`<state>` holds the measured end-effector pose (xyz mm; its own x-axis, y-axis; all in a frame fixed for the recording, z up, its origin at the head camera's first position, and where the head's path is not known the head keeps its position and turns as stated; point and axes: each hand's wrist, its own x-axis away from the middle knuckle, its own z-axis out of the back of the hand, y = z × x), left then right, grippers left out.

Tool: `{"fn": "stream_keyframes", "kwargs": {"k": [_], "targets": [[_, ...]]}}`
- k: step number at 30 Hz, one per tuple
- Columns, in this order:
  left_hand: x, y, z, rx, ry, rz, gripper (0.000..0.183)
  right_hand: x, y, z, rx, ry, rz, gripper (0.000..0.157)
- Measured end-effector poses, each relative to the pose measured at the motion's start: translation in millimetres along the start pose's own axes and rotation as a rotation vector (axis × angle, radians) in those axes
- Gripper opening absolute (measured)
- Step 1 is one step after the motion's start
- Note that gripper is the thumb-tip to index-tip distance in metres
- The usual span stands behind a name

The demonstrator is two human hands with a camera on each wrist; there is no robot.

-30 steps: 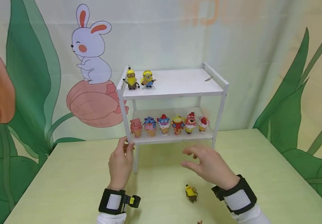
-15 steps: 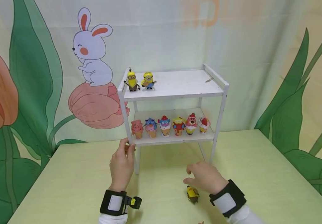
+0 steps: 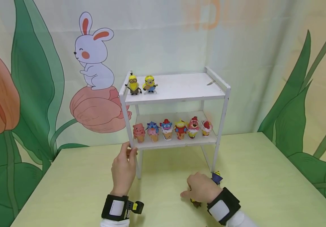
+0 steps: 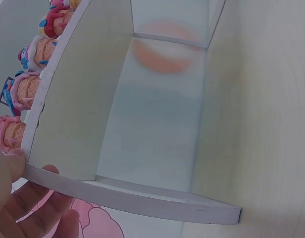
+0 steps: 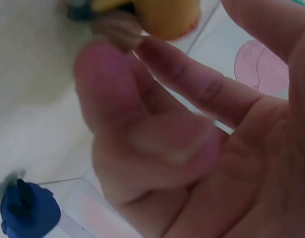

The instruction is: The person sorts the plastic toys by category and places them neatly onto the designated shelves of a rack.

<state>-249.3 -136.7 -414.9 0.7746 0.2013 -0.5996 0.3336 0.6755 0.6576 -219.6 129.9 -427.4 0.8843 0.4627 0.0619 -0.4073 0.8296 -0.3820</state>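
My left hand (image 3: 124, 170) grips the lower left corner of a small white two-tier shelf (image 3: 177, 98); in the left wrist view the thumb (image 4: 11, 161) lies on the front edge, fingers below. On the table, my right hand (image 3: 204, 188) curls over a yellow-and-brown Minion figure (image 3: 196, 204), mostly hidden under it. In the right wrist view the fingertips touch that figure's (image 5: 167, 17) brown part, blurred. Just beyond the right hand, by the shelf's right leg, is a Minion figure in blue (image 3: 216, 178).
Two Minion figures (image 3: 133, 85) stand at the left of the top tier. Several ice-cream-cone character figures (image 3: 167, 130) line the lower tier. A printed cloth (image 3: 163, 41) with a rabbit hangs behind the pale table (image 3: 75, 183).
My right hand has come down and toward me onto the Minion figure on the table, uncovering the blue one behind it. My left hand keeps its grip on the shelf.
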Motion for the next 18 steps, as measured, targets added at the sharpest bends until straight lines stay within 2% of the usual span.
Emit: {"fn": "stream_keyframes", "kwargs": {"k": [6, 13, 18], "targets": [[0.9, 0.7, 0.1, 0.004, 0.000, 0.001, 0.025, 2.3, -1.8, -2.8, 0.031, -0.026, 0.007, 0.041], [1.0, 0.1, -0.1, -0.006, 0.005, -0.011, 0.024, 5.0, -3.8, -0.9, 0.150, -0.040, -0.073, 0.044], [0.4, 0.1, -0.8, -0.009, -0.001, -0.010, 0.024, 6.9, -5.5, -1.1, 0.169, -0.048, -0.113, 0.046]]}}
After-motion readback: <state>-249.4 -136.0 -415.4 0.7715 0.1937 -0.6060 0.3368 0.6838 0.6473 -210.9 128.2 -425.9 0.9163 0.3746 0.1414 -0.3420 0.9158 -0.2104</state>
